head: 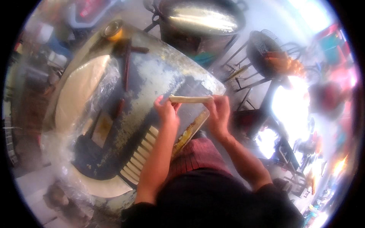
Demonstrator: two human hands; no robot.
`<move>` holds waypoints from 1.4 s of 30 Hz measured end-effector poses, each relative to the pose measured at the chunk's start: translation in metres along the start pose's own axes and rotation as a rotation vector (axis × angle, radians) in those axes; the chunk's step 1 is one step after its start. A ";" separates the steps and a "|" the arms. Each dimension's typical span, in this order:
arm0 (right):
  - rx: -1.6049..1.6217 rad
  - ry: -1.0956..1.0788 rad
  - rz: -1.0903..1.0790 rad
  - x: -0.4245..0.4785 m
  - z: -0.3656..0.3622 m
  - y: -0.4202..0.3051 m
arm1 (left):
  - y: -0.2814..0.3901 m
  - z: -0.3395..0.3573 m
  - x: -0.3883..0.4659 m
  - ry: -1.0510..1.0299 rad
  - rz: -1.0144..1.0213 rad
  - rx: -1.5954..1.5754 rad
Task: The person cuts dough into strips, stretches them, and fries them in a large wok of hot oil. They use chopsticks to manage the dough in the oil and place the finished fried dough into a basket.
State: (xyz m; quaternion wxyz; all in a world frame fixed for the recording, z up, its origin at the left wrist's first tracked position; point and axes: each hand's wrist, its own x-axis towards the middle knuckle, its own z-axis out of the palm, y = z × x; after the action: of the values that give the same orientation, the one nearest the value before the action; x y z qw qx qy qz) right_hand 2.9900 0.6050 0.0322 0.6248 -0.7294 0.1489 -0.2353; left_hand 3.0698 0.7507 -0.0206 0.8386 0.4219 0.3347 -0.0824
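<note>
A pale strip of dough (190, 99) stretches level between my two hands, above the near edge of a floury worktable (151, 74). My left hand (166, 111) pinches its left end, and my right hand (219, 111) grips the other end. Several cut dough strips (139, 159) lie in a row on the table beside my left forearm, which hides part of them. Past their far-left end, a long flat piece of dough (102, 186) curves along the table, partly under clear plastic film (67, 168).
A large slab of dough (81, 91) rests at the left beside a thin dark rod (127, 65). A wide pan of oil (202, 18) stands beyond the table. Golden fried pieces (281, 62) sit by a wire basket (261, 42) at right. A round tin (112, 29) marks the far corner.
</note>
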 end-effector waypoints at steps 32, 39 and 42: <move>0.288 0.050 0.172 0.419 -0.177 0.006 | 0.217 0.267 0.181 -0.067 0.592 0.339; -0.227 -0.016 0.196 0.535 -0.174 0.048 | 0.172 0.364 0.250 -0.027 0.443 0.503; -0.101 0.036 0.167 0.570 -0.181 0.054 | 0.200 0.371 0.270 0.000 0.483 0.492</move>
State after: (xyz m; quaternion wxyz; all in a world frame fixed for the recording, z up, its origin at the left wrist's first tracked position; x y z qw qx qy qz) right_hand 3.3803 0.1518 0.0885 0.6020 -0.7406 0.2323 -0.1876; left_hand 3.5420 0.6323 0.0953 0.7070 0.6786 0.1950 0.0403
